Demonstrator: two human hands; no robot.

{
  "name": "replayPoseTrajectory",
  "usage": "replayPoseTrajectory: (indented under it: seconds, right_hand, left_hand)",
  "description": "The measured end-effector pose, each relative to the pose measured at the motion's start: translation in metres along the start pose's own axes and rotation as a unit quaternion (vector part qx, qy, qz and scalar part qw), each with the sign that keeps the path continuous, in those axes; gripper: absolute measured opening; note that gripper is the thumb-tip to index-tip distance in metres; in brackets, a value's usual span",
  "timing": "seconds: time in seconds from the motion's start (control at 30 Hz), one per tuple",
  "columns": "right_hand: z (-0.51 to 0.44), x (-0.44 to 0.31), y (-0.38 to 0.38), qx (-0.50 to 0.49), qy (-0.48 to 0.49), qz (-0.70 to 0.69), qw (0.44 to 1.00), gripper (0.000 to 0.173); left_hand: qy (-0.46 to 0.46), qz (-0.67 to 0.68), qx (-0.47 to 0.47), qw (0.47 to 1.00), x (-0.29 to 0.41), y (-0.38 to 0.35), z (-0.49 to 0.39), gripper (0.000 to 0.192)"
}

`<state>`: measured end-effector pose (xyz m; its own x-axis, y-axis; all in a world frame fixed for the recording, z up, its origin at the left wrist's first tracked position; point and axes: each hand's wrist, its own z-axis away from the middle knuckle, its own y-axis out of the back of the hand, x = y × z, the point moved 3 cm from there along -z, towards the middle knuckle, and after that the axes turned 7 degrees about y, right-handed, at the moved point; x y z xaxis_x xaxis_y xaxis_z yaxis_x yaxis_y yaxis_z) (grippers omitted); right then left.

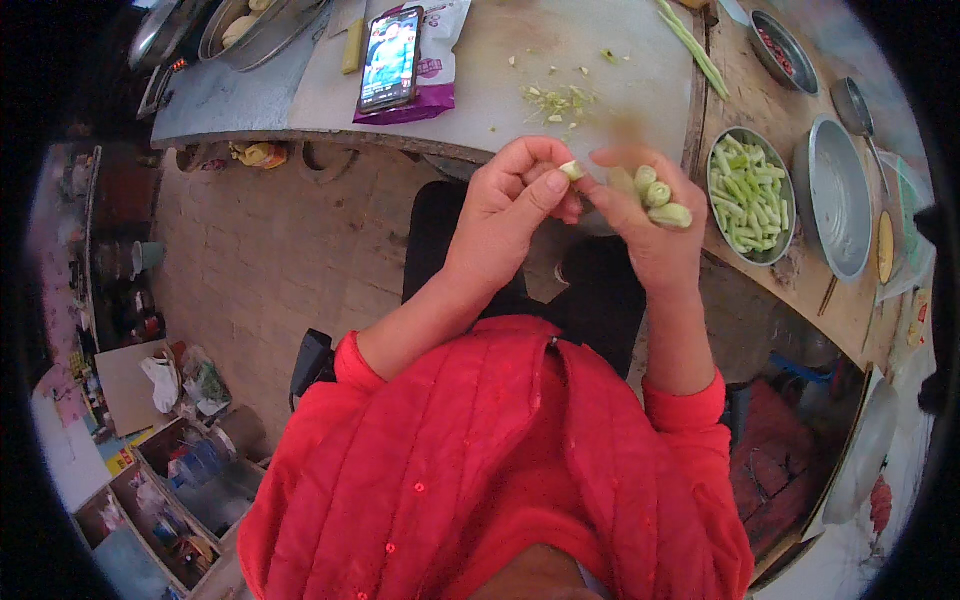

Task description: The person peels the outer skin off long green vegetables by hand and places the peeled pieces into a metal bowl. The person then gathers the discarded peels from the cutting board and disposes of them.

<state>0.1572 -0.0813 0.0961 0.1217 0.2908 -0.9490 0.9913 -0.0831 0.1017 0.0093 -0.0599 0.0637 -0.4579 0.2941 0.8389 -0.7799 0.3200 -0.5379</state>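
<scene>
Between the thumb and forefinger of my left hand is the end of a pale green vegetable piece. My right hand, partly blurred, holds several cut green pieces in its palm, their ends showing; its thumb touches or nearly touches my left fingers. Both hands are over my lap at the table's near edge. A small heap of green trimmings lies on the pale board beyond them. To the right, a metal bowl holds many cut green pieces.
A lit phone rests on a purple and white bag. Long green beans lie at the board's right edge. Further right are a metal basin, a ladle and a bowl with red bits.
</scene>
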Motion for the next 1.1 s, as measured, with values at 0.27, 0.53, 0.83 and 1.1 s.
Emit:
replayPoseTrajectory:
  seconds: [0.27,0.53,0.83,1.1]
  right_hand:
    - [-0.005,-0.008,-0.001,0.024,0.18,0.153,0.971,0.014]
    - [-0.003,-0.002,-0.006,0.056,0.297,0.254,0.919,0.02]
    - [0.016,0.002,-0.022,-0.027,0.267,0.195,0.943,0.016]
    - [-0.041,0.034,0.018,0.015,0.178,0.303,0.936,0.022]
  left_hand:
    - [0.001,-0.053,0.026,0.998,0.001,-0.006,0.001,0.016]
    - [0.053,0.069,0.057,0.995,-0.011,-0.012,0.0,0.016]
    - [0.043,0.13,0.134,0.981,-0.006,-0.006,-0.006,0.02]
    - [-0.004,0.085,0.149,0.985,-0.012,0.02,-0.032,0.02]
